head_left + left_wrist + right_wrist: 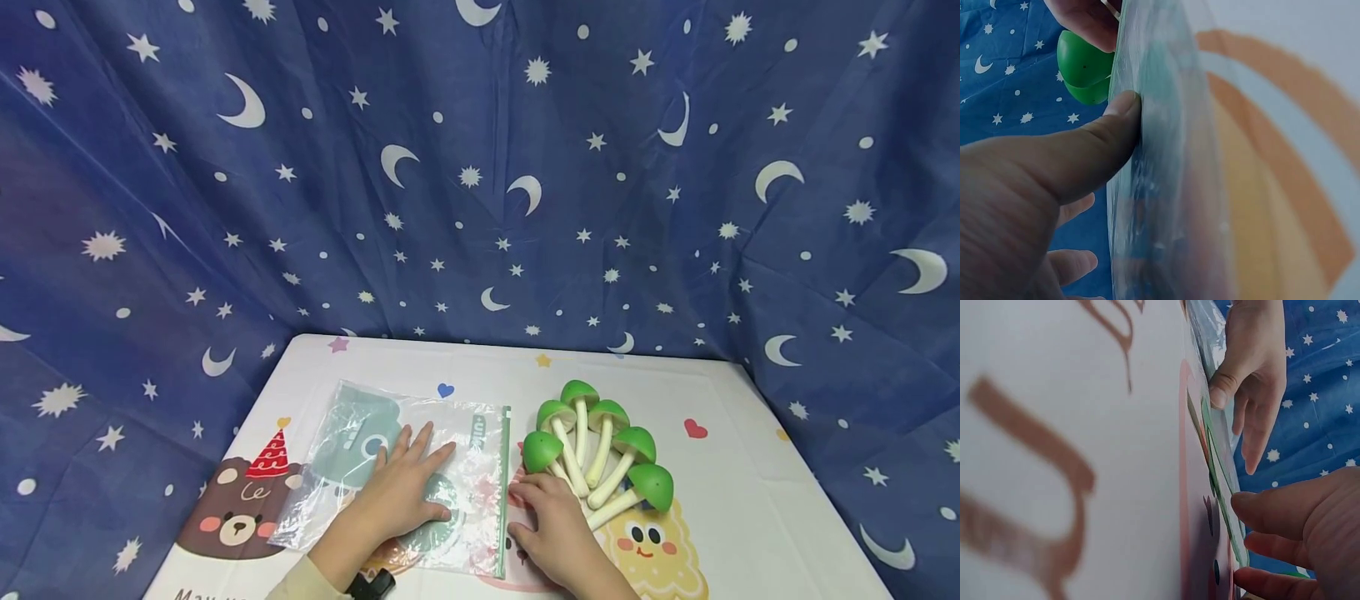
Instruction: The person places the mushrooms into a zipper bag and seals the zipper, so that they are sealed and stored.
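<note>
A clear plastic zip bag [472, 500] with green print lies flat on the table, its green zip edge [505, 492] toward the right. My left hand [405, 492] rests on the bag with fingers spread. In the left wrist view, its thumb [1100, 140] presses against the crinkled plastic. Just right of the zip edge is my right hand [558, 529], fingers loosely bent and thumb apart from them. The right wrist view has its thumb tip [1247, 503] right at the green zip edge, nothing pinched. Beyond the right hand lie several toy mushrooms [633, 446] with green caps and pale stems.
The white table cover [757, 483] carries printed cartoon figures, hearts and stars. A dark blue curtain [480, 208] with moons and stars hangs behind the table and along both sides. A black wrist strap [371, 585] sits at the left wrist.
</note>
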Motion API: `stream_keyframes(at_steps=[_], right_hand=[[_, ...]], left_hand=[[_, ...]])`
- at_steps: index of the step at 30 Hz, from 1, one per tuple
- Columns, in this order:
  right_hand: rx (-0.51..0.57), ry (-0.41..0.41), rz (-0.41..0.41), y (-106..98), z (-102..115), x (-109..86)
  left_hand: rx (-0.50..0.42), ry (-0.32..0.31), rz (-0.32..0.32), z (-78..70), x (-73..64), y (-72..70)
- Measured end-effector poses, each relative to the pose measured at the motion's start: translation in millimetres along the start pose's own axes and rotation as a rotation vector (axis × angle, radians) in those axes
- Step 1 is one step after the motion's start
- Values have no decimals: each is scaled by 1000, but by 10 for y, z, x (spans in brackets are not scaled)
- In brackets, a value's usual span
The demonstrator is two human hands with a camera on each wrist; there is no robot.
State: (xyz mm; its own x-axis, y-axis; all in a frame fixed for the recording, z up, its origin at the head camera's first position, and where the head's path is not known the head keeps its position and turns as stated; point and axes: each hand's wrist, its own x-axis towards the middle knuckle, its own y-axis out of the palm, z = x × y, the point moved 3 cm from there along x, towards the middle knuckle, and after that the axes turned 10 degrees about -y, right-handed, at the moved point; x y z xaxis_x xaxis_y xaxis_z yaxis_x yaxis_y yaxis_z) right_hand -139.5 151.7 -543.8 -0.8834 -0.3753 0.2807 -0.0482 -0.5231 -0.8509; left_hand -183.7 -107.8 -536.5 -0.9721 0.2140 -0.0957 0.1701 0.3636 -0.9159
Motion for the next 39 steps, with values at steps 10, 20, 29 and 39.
stream_keyframes(at_steps=[10, 20, 29, 39], right_hand=[[-28, -4, 43, 8, 26, 13], [-39, -11, 71, -2, 49, 6], [-36, -9, 48, 24, 35, 3], [-58, 13, 25, 69, 54, 19]], left_hand=[[-8, -5, 9, 1, 13, -7], [-13, -4, -2, 16, 20, 3], [-33, -13, -1, 12, 42, -3], [-51, -16, -6, -12, 27, -41]])
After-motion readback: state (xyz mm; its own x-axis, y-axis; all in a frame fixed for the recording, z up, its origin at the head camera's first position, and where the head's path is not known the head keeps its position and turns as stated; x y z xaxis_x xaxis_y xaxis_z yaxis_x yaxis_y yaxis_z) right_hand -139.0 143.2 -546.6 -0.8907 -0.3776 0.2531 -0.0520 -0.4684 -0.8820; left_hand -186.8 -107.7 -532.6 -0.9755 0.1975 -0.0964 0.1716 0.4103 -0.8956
